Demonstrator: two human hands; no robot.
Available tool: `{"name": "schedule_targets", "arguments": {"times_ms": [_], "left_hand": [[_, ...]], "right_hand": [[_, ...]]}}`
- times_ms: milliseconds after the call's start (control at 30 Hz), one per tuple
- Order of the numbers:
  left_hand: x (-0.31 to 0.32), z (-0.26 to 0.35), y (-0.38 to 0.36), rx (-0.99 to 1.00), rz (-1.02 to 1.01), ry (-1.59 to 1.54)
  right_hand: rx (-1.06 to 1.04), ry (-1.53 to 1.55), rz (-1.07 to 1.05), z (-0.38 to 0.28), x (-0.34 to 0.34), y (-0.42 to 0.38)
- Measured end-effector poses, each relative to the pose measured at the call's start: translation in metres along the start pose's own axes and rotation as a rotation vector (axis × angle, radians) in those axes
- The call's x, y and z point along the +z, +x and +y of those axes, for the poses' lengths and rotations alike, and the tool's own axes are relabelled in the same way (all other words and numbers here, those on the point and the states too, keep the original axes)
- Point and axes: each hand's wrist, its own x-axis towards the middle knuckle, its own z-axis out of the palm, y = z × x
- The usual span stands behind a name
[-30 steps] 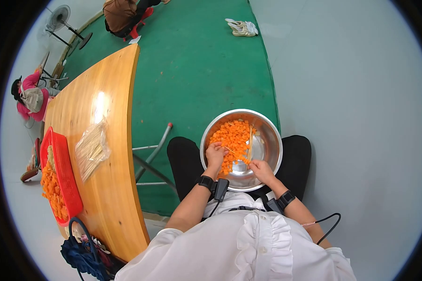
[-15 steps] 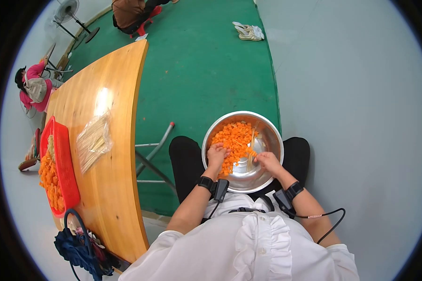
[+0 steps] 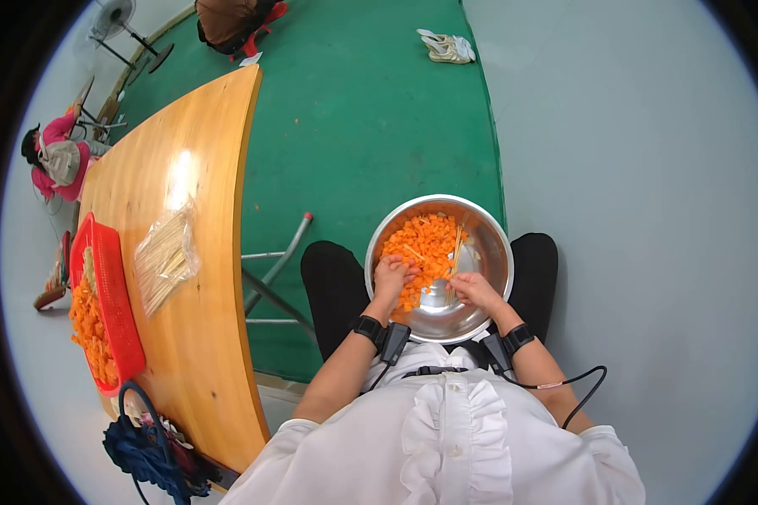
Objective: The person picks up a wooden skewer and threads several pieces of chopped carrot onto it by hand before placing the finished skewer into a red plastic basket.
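A round metal bowl [image 3: 501, 252] rests on my lap with a heap of diced carrot [image 3: 429, 240] in its left half. Thin bamboo skewers [image 3: 457, 248] lie upright in the picture along the heap's right edge. A short pale stick [image 3: 413, 252] shows on top of the carrot. Inside the bowl, my left hand [image 3: 392, 279] is at the heap's left side, its fingers bent together over the carrot. My right hand [image 3: 476, 291] is over the bowl's middle, thumb and fingertips pinched near the skewers' lower ends. What either pinch holds is too small to make out.
On my left, a wooden table [image 3: 215, 278] carries a plastic bag of skewers [image 3: 168, 257] and a red basket [image 3: 126, 311] of carrot pieces. A blue bag [image 3: 147, 454] is at its near end. Metal legs [image 3: 282, 261] stand beside my knee. Two people sit farther off.
My right hand has moved slightly left toward the heap. The row of carrot pieces seen at its fingertips before no longer shows. My left hand stays at the carrot; the view has shifted slightly.
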Motion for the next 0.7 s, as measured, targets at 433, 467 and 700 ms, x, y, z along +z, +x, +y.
{"name": "schedule_targets", "arguments": {"times_ms": [433,467,700], "left_hand": [[0.0,0.004,-0.001,-0.005,-0.015,-0.033],[-0.001,0.003,0.0,-0.002,-0.025,-0.034],[0.002,0.006,0.001,-0.008,0.001,-0.011]], "right_hand": [[-0.445,-0.624,0.317,0.007,0.009,-0.021],[-0.45,-0.627,0.328,0.006,0.011,-0.025],[-0.481,-0.723,0.378,0.007,0.006,-0.022]]}}
